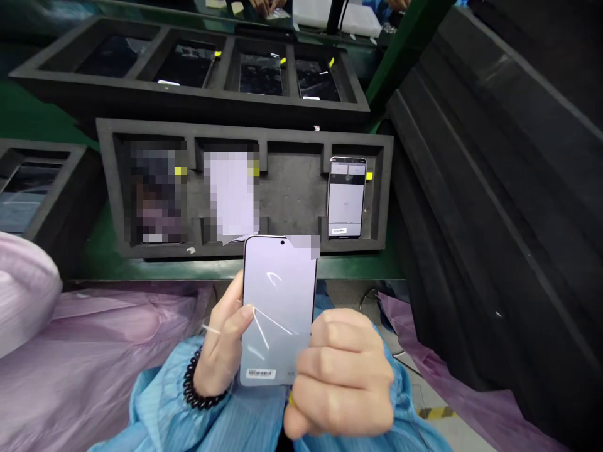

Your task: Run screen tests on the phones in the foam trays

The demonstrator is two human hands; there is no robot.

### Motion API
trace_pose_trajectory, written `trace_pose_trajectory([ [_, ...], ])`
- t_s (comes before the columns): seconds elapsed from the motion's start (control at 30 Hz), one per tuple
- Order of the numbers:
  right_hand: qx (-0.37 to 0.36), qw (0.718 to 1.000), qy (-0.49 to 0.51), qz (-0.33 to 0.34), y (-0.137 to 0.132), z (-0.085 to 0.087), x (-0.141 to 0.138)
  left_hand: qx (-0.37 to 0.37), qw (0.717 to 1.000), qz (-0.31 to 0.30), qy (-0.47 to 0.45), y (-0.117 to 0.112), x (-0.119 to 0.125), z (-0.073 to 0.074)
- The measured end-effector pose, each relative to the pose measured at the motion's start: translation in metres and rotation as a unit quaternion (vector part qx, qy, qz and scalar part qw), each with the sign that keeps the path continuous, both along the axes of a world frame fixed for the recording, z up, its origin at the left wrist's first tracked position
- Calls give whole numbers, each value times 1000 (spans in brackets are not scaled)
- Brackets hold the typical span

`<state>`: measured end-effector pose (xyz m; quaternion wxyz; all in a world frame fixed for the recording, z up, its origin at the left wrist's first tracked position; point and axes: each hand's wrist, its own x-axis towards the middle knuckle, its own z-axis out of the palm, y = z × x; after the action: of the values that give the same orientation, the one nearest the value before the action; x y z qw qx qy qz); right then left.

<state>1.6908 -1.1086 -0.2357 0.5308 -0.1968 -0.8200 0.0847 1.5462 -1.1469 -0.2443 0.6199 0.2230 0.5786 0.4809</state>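
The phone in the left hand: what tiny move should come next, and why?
Maybe ease the right hand a little to the right, away from the phone, because, curled up, it hides the lower right corner. The left hand already holds the left edge, so the phone should stay steady.

1 phone (pixel 277 295) in left hand (pixel 220 355), right fist (pixel 343 373) perhaps against it

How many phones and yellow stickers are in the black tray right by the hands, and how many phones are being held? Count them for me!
Tray phones: 3 (two pixelated, so probably phones)
Yellow stickers in the tray: 3
Held phone, in the left hand: 1
Total: 7
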Motion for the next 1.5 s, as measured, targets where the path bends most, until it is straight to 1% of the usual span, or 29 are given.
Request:
trace_pose_trajectory([
  [0.03, 5, 1000, 26, 5, 0, 0, 1, -10, 1000, 4, -8, -2, 1, 2],
  [0.1, 5, 994, 111, 2, -1, 0, 1, -25, 1000, 9, -16, -4, 2, 6],
  [0.13, -1, 993, 114, 0, -2, 0, 2, -29, 999, 14, -12, -5, 2, 8],
  [0.23, 0, 997, 71, 6, -5, 0, 2, -41, 999, 33, 4, -5, 2, 13],
  [0.3, 1, 998, 64, 0, -7, 0, 0, -50, 998, 34, -8, -4, 3, 16],
  [0.37, -16, 995, 92, -28, -10, 0, -3, -56, 998, 30, -22, -3, 3, 17],
  [0.47, -40, 987, 143, -67, -13, 1, -9, -53, 998, 32, -21, -3, 3, 14],
  [0.63, -49, 985, 153, -66, -15, 3, -10, -19, 999, 24, -13, -6, -2, 4],
  [0.7, -41, 985, 149, -72, -12, 4, -6, 8, 1000, 8, 17, -6, -6, -2],
  [0.77, -30, 991, 106, -76, -4, 4, -2, 57, 994, -36, 81, -4, -9, -11],
  [0.83, -32, 996, 31, -73, 10, 5, 1, 102, 979, -97, 145, 1, -11, -23],
  [0.9, -55, 996, -32, -64, 25, 6, 4, 118, 966, -143, 178, 7, -10, -34],
  [0.93, -73, 994, -44, -65, 33, 6, 6, 113, 964, -161, 180, 10, -8, -39],
  [1.0, -129, 988, -34, -78, 45, 4, 9, 94, 967, -188, 145, 16, -3, -42],
  [1.07, -200, 977, -1, -80, 54, 0, 14, 70, 976, -194, 64, 21, 3, -39],
  [1.13, -268, 962, 21, -49, 59, -5, 18, 47, 983, -174, -18, 24, 7, -32],
  [1.17, -296, 954, 26, -27, 61, -8, 20, 32, 986, -161, -45, 25, 8, -28],
  [1.23, -337, 941, 33, 8, 63, -14, 23, -3, 987, -145, -69, 25, 9, -21],
  [1.3, -364, 930, 48, 24, 64, -19, 23, -24, 988, -132, -76, 24, 8, -18],
  [1.37, -379, 923, 68, 28, 65, -22, 22, -26, 990, -119, -75, 21, 8, -18],
  [1.43, -379, 921, 84, 25, 64, -24, 21, -17, 992, -105, -73, 19, 8, -20],
  [1.5, -368, 927, 79, 4, 63, -23, 20, -10, 994, -84, -66, 17, 9, -21],
])
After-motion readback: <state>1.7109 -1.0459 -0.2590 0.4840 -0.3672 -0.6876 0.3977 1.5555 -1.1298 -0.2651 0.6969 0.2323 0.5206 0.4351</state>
